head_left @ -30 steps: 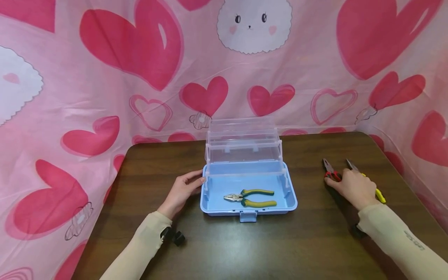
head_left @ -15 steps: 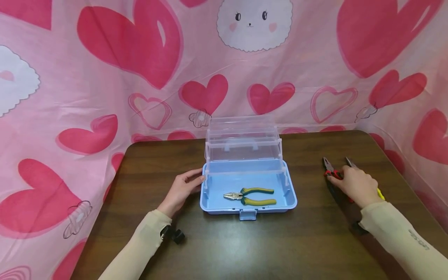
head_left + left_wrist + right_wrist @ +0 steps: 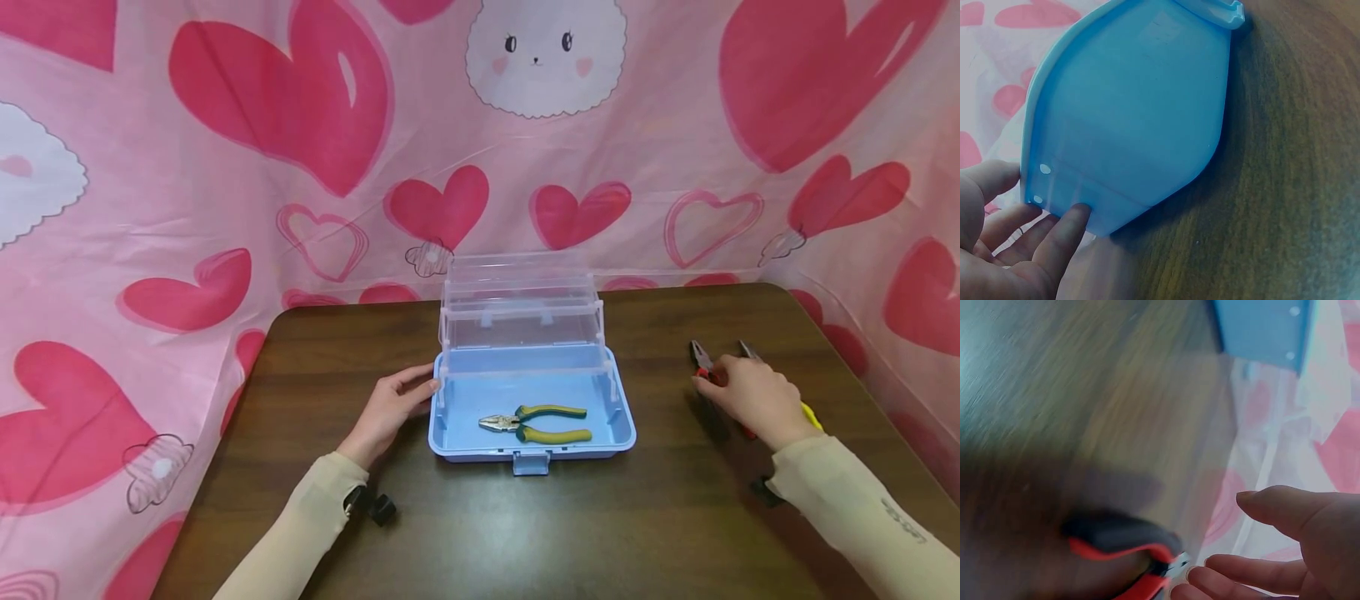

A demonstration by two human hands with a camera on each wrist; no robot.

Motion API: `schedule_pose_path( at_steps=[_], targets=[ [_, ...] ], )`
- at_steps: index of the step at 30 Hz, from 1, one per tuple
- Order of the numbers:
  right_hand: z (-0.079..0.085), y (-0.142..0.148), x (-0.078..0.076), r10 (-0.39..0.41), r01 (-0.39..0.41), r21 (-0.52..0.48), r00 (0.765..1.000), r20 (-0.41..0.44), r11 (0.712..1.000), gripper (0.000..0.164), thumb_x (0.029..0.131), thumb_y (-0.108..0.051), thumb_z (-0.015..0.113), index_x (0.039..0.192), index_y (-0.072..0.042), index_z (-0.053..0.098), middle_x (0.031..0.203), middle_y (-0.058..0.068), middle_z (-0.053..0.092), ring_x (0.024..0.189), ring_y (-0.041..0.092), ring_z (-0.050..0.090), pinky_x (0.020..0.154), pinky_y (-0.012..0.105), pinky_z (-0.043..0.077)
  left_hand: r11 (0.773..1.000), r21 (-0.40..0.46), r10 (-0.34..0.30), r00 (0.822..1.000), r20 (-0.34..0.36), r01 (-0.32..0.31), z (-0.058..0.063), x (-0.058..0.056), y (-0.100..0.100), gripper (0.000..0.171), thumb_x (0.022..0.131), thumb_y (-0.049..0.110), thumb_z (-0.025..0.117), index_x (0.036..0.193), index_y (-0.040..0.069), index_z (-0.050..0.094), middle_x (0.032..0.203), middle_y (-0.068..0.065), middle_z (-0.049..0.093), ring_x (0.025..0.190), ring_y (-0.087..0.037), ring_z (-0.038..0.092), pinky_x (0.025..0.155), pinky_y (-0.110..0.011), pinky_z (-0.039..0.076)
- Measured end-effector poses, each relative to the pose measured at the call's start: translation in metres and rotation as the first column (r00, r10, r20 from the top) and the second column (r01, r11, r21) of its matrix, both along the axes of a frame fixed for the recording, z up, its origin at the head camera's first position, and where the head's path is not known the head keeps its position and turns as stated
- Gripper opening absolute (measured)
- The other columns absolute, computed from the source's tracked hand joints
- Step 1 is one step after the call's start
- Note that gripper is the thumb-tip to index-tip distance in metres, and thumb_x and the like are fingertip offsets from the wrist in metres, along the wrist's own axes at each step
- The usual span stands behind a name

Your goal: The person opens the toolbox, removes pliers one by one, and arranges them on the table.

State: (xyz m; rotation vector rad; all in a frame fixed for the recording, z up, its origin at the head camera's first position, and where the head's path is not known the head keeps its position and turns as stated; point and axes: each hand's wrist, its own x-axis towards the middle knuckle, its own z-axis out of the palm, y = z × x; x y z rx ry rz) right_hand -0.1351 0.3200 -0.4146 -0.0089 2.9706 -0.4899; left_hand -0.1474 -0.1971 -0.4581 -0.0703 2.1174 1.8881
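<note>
A light-blue toolbox (image 3: 495,392) stands with its clear lid and trays raised. Inside lie combination pliers (image 3: 551,423) with yellow-green handles. My left hand (image 3: 386,412) holds the box's left end, thumb at the rim and fingers against the outer wall (image 3: 1129,112). On the right, my right hand (image 3: 761,404) is over red-and-black-handled pliers (image 3: 701,358). In the right wrist view, its thumb and fingers are spread beside the red-and-black handles (image 3: 1119,534). Partly hidden under this hand lie yellow-handled pliers (image 3: 810,414), their pointed tip showing beyond it.
The brown wooden table (image 3: 465,533) reaches back to a pink heart-patterned cloth (image 3: 645,125). The box's blue latch (image 3: 531,463) hangs at its front. Black wrist-camera parts (image 3: 382,510) show at the left wrist.
My right hand has shifted slightly left, over the red-and-black-handled pliers. The left hand keeps its place on the toolbox, and the pliers in it have not moved.
</note>
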Motion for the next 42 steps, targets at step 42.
schedule_pose_path(
  at_steps=[42],
  targets=[
    [0.027, -0.135, 0.022, 0.385, -0.417, -0.032, 0.863, -0.328, 0.908, 0.027, 0.087, -0.024, 0.086, 0.107, -0.009, 0.077, 0.094, 0.003, 0.073, 0.079, 0.019, 0.07, 0.061, 0.035, 0.058, 1.0, -0.009, -0.009, 1.0, -0.012, 0.009, 0.0, -0.001, 0.0, 0.05, 0.099, 0.025, 0.073, 0.145, 0.01, 0.062, 0.146, -0.014, 0.061, 0.122, -0.028, 0.068, 0.099, -0.042, 0.057]
  ],
)
